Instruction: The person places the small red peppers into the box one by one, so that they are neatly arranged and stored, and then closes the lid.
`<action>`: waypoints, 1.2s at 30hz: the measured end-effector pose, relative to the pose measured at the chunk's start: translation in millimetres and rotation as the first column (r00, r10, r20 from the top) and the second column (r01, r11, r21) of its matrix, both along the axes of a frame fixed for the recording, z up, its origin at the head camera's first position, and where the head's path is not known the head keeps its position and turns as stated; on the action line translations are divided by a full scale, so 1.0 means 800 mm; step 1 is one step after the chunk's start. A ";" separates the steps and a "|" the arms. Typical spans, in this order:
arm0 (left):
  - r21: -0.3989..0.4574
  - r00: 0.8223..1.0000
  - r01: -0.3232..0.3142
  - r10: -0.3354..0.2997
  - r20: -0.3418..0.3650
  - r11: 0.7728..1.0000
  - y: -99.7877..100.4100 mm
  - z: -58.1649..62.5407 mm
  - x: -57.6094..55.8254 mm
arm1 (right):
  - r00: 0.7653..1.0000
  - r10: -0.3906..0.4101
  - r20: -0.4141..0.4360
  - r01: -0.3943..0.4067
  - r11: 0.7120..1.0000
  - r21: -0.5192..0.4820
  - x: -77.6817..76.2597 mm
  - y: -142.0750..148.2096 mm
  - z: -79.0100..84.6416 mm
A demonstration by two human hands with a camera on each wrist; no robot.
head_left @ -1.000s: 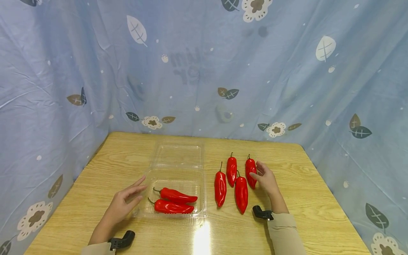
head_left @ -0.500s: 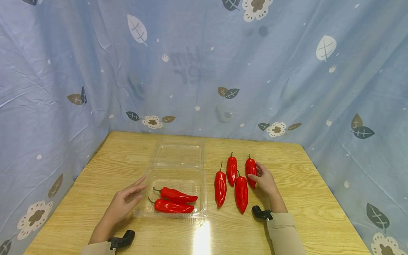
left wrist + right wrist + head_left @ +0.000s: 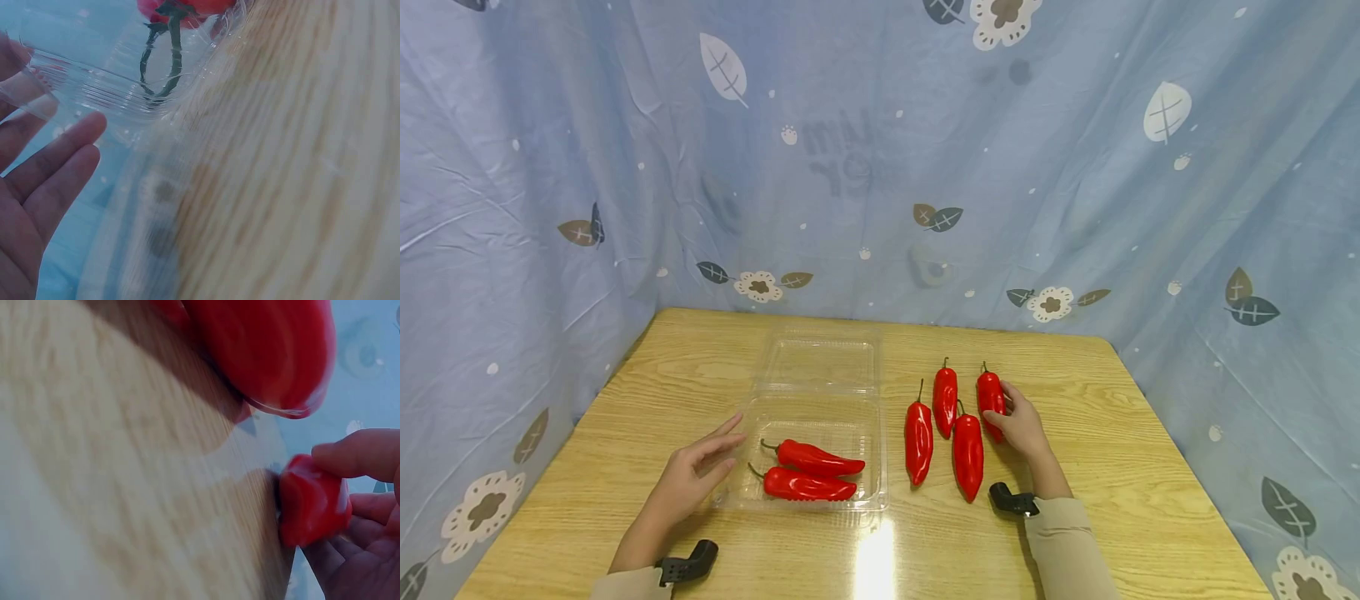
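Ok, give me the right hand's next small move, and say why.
Probably a gentle lift of the rightmost pepper: the right hand has its thumb on one side and fingers on the other, and the open box, which holds two peppers, shows bare floor behind them.

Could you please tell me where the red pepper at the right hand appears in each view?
Head: right of centre; it is the rightmost red pepper, in the right hand.
Left wrist: not in this picture.
Right wrist: right side, just below mid-height.
Shared landmark: the wooden table, in all three views.
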State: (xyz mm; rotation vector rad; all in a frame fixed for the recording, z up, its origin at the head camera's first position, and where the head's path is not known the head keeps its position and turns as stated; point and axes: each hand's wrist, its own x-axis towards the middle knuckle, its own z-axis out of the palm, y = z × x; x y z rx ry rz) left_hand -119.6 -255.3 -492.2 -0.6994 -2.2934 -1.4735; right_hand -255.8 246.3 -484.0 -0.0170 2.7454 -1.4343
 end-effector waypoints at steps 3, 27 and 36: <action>-0.002 1.000 0.004 -0.004 -0.003 1.000 0.001 0.001 0.000 | 1.000 -0.010 -0.007 0.010 1.000 0.021 0.000 0.000 -0.002; 0.012 1.000 0.016 -0.016 -0.018 1.000 0.001 0.003 0.001 | 0.992 -0.005 -0.128 -0.031 0.960 -0.278 0.022 -0.009 0.036; -0.011 1.000 0.003 -0.003 -0.021 1.000 0.001 0.002 0.001 | 0.978 0.078 -0.193 -0.147 0.915 -0.375 0.031 -0.033 0.055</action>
